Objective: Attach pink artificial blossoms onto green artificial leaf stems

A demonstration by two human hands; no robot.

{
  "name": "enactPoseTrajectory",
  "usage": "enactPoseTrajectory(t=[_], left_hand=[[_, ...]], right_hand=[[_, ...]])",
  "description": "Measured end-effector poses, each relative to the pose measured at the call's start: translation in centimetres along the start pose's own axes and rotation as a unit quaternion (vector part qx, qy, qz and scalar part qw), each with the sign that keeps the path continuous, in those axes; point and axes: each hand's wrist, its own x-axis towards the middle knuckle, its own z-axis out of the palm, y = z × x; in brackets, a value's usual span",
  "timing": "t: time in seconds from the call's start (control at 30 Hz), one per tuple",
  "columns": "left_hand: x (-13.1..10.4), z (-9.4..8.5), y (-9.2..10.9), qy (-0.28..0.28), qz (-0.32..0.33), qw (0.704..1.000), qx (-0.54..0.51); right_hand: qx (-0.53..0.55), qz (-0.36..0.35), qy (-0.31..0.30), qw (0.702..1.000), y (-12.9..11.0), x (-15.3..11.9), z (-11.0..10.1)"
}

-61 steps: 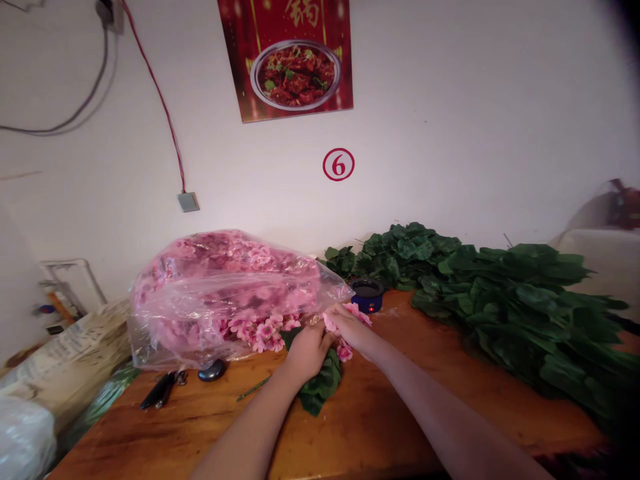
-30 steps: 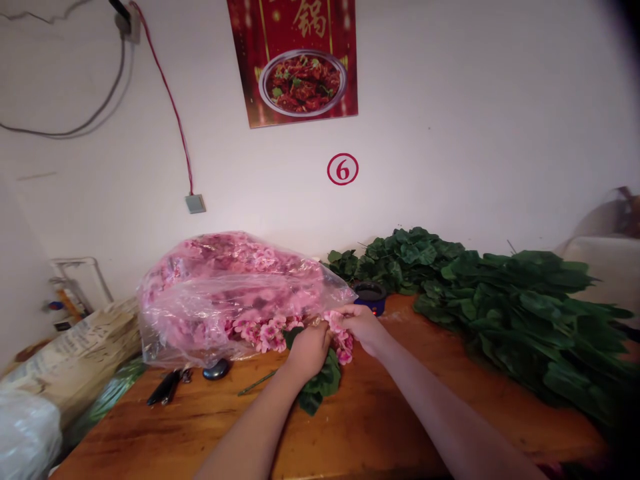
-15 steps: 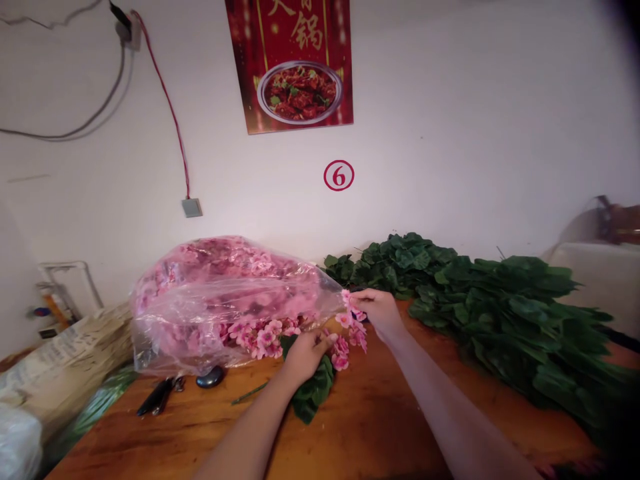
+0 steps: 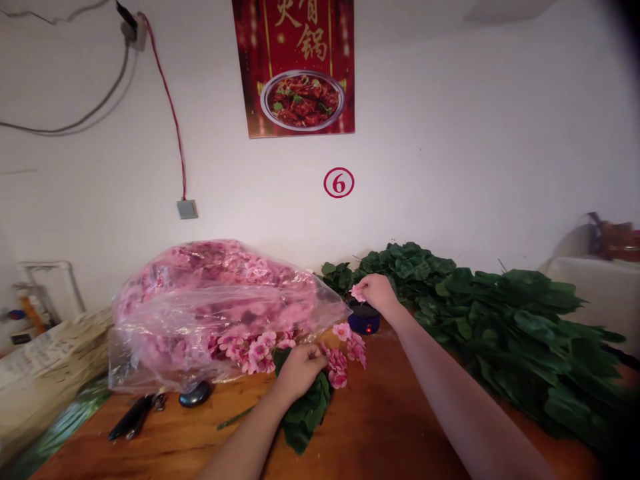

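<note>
2 bare hands working over a wooden tabletop. Left hand low, near the middle, grip clamped round a flower stem; bare end of the stem shows past the forearm on the left. Dark green leaves hang under that hand, pink flower cluster just beyond its fingertips on the right. Right hand raised, farther from the person, grip pinched together on 1 pink blossom. That blossom is above the small dark blue pot, near its rim; can't tell if they touch. Pot stands on the tabletop, 1 red light lit on its front.

Big clear plastic bag full of pink flowers on the left, more pink blossoms poking out at its near edge, close to the left hand. Rounded dark object right by the bag's near edge, black key-like bunch beside it. Large heap of green leaves along the right and back. Wall behind: red food poster, circled red 6 below it, grey switch off to the left.
</note>
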Motion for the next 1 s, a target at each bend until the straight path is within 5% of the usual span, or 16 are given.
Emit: enactPoseTrajectory(t=[0.73,1.0], left_hand=[[0.5,-0.2,0.1,-0.021,-0.004,0.999,-0.031],[0.2,-1.5,1.3,-0.092,-0.026,0.993,-0.067]], right_hand=[[0.015,0.034,-0.036,0.999,2.8,0.7,2.8],[0.032,0.047,-0.046,0.997,3.3,0.9,3.3]])
